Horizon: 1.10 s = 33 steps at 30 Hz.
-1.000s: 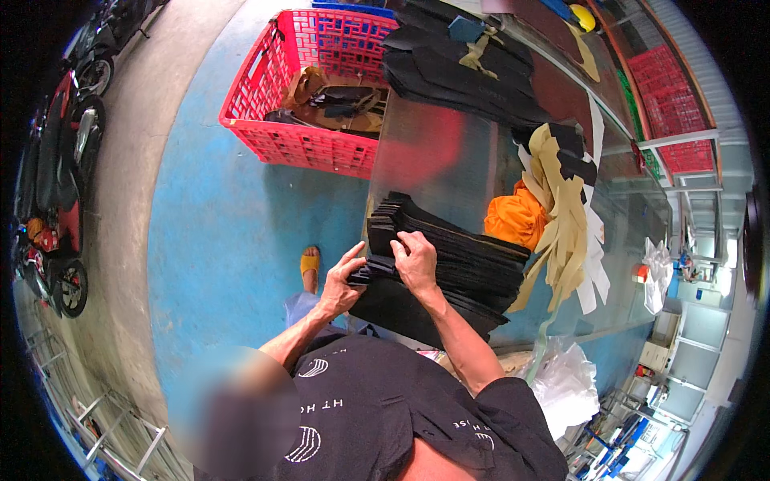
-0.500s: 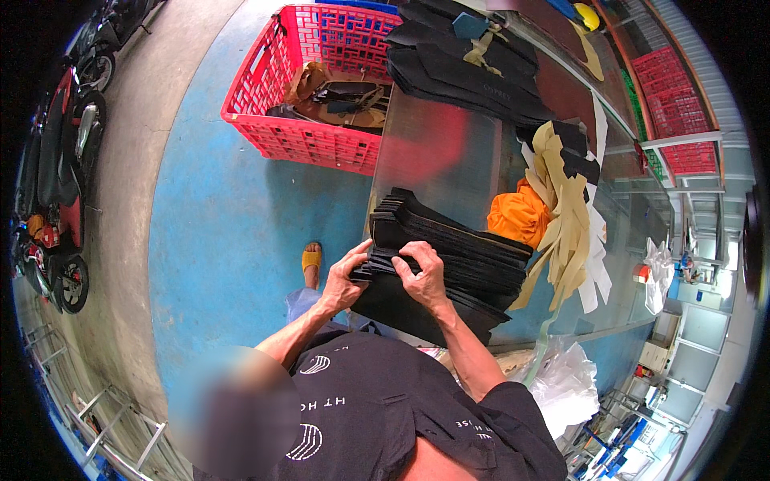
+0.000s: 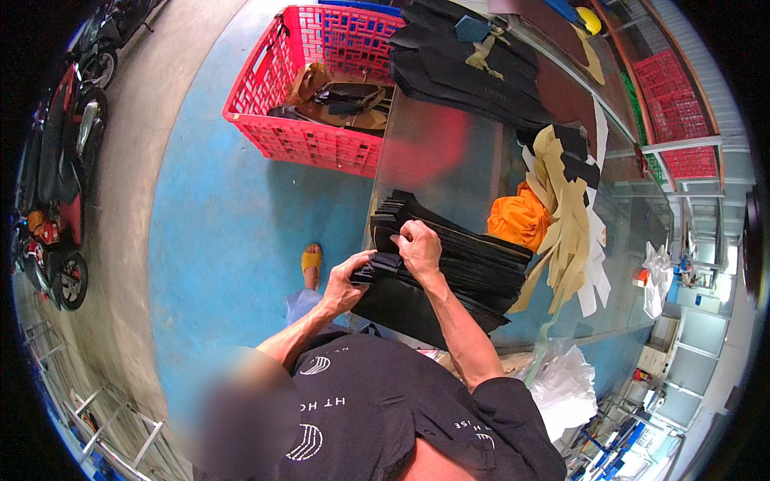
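Observation:
A long stack of flat black cut panels (image 3: 461, 268) leans in overlapping layers along the near edge of the metal-topped table. At the stack's left end my left hand (image 3: 346, 284) is closed around the ends of several panels. My right hand (image 3: 419, 247) is over the top of the stack, fingers curled in a pinch at the panels' edges. What sits between its fingertips is too small to make out. The lowest panel (image 3: 401, 303) lies nearest my body, below both hands.
A red plastic crate (image 3: 313, 144) with brown and black scraps stands beyond the table's left side. Further along the table lie another pile of black panels (image 3: 457, 76), an orange cloth bundle (image 3: 518, 218) and tan strips (image 3: 565, 232). A clear plastic bag (image 3: 561, 381) is at the right.
My right hand has moved slightly up and left along the panels, its fingers curling tighter. My left hand has stayed at the stack's end, where the gripped panel ends show more.

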Each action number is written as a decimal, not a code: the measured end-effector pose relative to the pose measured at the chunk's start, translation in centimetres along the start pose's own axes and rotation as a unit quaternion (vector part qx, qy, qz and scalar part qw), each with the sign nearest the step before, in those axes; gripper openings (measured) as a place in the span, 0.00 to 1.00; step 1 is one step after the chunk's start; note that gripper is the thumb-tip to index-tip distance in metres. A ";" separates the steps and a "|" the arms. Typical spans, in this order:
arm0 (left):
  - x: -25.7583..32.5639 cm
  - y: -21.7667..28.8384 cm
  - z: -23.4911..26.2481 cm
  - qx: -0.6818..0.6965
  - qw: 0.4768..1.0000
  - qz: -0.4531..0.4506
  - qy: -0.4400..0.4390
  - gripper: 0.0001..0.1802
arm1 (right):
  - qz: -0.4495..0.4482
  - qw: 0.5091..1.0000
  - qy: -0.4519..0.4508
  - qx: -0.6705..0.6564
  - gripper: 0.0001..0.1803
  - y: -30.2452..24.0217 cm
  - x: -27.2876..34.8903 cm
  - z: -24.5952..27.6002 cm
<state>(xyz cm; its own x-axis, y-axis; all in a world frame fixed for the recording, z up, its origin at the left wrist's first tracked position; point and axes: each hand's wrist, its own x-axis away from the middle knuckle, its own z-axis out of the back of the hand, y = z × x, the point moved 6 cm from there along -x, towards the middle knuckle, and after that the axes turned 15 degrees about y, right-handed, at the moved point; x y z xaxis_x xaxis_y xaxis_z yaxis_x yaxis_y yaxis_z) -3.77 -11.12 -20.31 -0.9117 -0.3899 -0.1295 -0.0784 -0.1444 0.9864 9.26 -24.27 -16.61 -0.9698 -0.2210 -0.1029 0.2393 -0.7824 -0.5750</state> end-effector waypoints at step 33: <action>-0.8 1.0 0.1 -0.019 0.998 0.023 -0.063 0.37 | 0.213 0.968 0.104 -0.089 0.08 -1.4 3.7 3.5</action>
<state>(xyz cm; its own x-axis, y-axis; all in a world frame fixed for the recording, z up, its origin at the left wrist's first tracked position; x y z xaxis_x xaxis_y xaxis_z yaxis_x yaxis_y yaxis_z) -3.15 -10.82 -19.24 -0.9575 -0.2805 -0.0673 -0.0215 -0.1634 0.9863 5.53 -26.04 -13.38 -0.7782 -0.3648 -0.5112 0.6250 -0.5301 -0.5730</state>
